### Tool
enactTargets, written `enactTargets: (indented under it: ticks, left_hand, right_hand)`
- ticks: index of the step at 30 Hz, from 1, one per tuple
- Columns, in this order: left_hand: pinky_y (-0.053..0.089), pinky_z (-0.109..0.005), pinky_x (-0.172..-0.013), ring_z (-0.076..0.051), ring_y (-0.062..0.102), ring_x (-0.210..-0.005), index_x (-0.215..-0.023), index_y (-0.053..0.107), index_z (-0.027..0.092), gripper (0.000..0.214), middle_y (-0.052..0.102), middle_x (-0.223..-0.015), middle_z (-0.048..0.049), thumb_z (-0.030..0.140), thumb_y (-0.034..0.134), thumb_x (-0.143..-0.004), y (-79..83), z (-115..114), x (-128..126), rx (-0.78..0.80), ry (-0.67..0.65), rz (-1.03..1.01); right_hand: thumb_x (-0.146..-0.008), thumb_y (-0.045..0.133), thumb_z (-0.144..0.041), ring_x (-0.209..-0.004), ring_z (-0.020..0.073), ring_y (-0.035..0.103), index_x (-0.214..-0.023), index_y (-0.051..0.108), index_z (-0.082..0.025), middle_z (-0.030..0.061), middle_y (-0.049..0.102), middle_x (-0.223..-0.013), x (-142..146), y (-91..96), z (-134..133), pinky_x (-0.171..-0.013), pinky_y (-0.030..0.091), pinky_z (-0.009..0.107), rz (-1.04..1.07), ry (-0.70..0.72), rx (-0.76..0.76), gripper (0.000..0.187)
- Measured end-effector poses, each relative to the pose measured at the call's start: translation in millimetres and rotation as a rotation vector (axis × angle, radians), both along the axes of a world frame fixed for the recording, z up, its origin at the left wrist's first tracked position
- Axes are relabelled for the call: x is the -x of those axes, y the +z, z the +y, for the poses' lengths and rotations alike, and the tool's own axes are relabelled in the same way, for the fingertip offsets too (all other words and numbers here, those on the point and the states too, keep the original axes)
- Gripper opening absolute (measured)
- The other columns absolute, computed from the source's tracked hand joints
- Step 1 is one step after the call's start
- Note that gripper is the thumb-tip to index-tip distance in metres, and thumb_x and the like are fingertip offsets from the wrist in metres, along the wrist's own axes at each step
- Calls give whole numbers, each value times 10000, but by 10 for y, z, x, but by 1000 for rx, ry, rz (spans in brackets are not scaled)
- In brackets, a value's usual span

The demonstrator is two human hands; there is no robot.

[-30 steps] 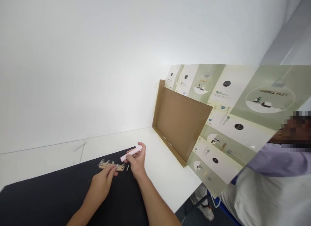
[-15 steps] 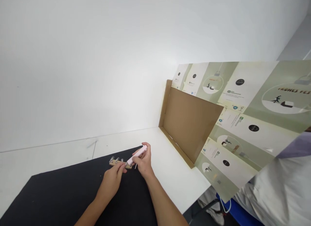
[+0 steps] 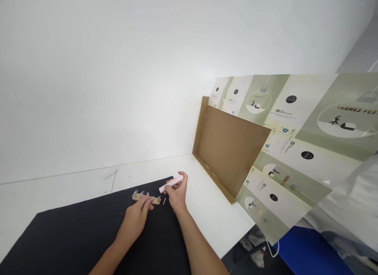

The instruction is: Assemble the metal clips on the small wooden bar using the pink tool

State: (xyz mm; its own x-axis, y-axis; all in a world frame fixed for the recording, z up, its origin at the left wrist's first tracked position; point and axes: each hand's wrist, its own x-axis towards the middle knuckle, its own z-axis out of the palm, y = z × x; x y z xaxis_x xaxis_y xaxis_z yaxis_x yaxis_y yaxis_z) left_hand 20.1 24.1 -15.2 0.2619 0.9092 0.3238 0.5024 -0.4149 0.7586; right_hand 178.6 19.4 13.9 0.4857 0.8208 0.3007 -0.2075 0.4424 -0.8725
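My right hand (image 3: 176,194) is closed round a slim pink tool (image 3: 171,183), held level just above the black mat (image 3: 73,231). My left hand (image 3: 136,216) rests on the mat with its fingertips pressed on the near end of a small tan wooden strip (image 3: 146,197) that carries several shiny metal hooks. A tiny white pin (image 3: 164,201) lies on the mat between the strip and my right hand.
The mat covers the near left of a white table (image 3: 203,204) set against a white wall. A brown cardboard panel (image 3: 230,147) stands at the table's right end, with printed green-and-white sheets (image 3: 295,149) leaning over it. A person's pale sleeve (image 3: 351,220) shows at far right.
My right hand has lifted the pink tool's tip off the strip and drawn it slightly right. The left hand stays on the strip. The person at right has moved further out of view.
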Motion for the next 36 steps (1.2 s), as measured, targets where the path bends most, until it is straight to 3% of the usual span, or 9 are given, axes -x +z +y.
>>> enactTargets:
  ticks: [7, 20, 27, 36]
  left_hand:
    - [515, -341, -810, -243, 704, -860, -980, 677, 222, 366, 755, -832, -32, 443, 394, -911, 1, 4, 3, 25, -22, 11]
    - [498, -342, -833, -234, 692, -857, -917, 681, 227, 360, 745, -818, -20, 450, 398, -914, -11, 6, -8, 21, -19, -13]
    - [498, -334, -806, -231, 694, -833, -899, 679, 228, 356, 742, -801, -18, 450, 400, -906, -3, 4, -8, 18, -14, -14]
    - [482, -339, -811, -232, 684, -848, -961, 662, 229, 360, 737, -821, -18, 445, 378, -919, 13, -10, -9, 51, -33, 1]
  right_hand:
    - [-598, 608, -52, -451, 87, 558, -1139, 337, -247, -81, 654, -736, 40, -8, -42, -426, 490, 188, 0, 191, -13, 636]
    - [-621, 602, -67, -468, 98, 586, -1165, 314, -244, -84, 643, -740, -23, -39, 47, -495, 520, 219, 43, -12, -23, 641]
    - [-606, 585, -46, -459, 90, 560, -1140, 327, -248, -87, 643, -736, 17, -43, -2, -458, 502, 203, -28, 79, -26, 627]
    - [-610, 608, -55, -445, 91, 566, -1153, 316, -247, -79, 663, -743, 32, -48, -10, -439, 498, 199, 26, 158, -42, 646]
